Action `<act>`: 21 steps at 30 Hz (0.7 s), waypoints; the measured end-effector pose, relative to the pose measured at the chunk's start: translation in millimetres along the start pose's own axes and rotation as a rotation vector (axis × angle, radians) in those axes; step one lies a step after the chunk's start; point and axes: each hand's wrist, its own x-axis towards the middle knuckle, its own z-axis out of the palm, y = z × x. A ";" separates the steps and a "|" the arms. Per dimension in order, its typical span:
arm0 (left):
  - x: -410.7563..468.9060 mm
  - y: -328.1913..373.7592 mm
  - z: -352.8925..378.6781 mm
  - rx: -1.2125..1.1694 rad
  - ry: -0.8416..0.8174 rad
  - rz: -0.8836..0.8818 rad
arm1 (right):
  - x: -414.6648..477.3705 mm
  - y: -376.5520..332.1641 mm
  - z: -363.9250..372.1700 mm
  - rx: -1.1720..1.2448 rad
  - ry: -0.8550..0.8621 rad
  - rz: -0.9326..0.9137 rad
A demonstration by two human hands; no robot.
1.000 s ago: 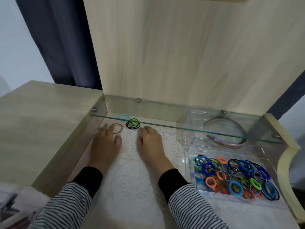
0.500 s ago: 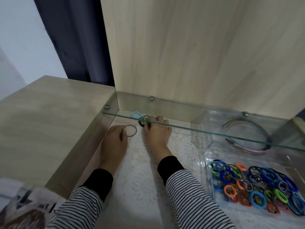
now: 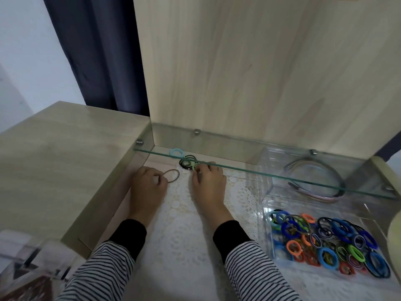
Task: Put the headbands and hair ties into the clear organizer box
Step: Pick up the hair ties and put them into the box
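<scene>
My left hand (image 3: 147,190) pinches a thin brown hair tie (image 3: 171,175) on the lace mat. To its right, my right hand (image 3: 208,183) has its fingertips closed on a bunch of black and green hair ties (image 3: 188,164) under the glass shelf edge. A light blue hair tie (image 3: 176,152) lies just behind them. The clear organizer box (image 3: 269,198) stands at the right; its front part holds several coloured hair ties (image 3: 325,242) and its back part holds headbands (image 3: 321,183).
A glass shelf (image 3: 271,174) runs across above the hands and the box's back half. A wooden back panel (image 3: 249,72) rises behind. A raised wooden surface (image 3: 54,153) lies to the left, and a dark curtain (image 3: 97,51) hangs behind it.
Both hands reached forward from lying flat. The left hand took hold of the brown tie and the right hand closed on the black and green bunch. The camera shifted left.
</scene>
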 end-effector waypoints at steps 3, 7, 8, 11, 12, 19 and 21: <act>-0.5 0.6 -0.8 -0.022 0.000 0.013 | -9.0 6.0 -5.5 -0.054 -0.004 -0.020; -0.1 -6.0 0.9 -0.012 -0.004 0.085 | -22.1 9.6 -14.7 -0.088 0.010 -0.042; 0.3 -9.5 1.7 -0.002 -0.009 0.102 | -25.7 9.5 -16.1 -0.101 0.011 -0.045; -1.9 -13.4 2.0 0.007 -0.035 0.130 | -36.5 10.0 -24.2 -0.142 0.005 -0.071; -3.0 -12.6 1.8 -0.004 -0.038 0.129 | -39.9 10.1 -28.0 -0.162 -0.006 -0.085; -7.7 -4.6 -6.1 0.002 -0.032 0.294 | -63.1 18.4 -55.9 -0.307 -0.101 -0.177; -8.6 0.3 -8.2 0.072 -0.034 0.372 | -70.6 22.2 -64.3 -0.335 -0.131 -0.198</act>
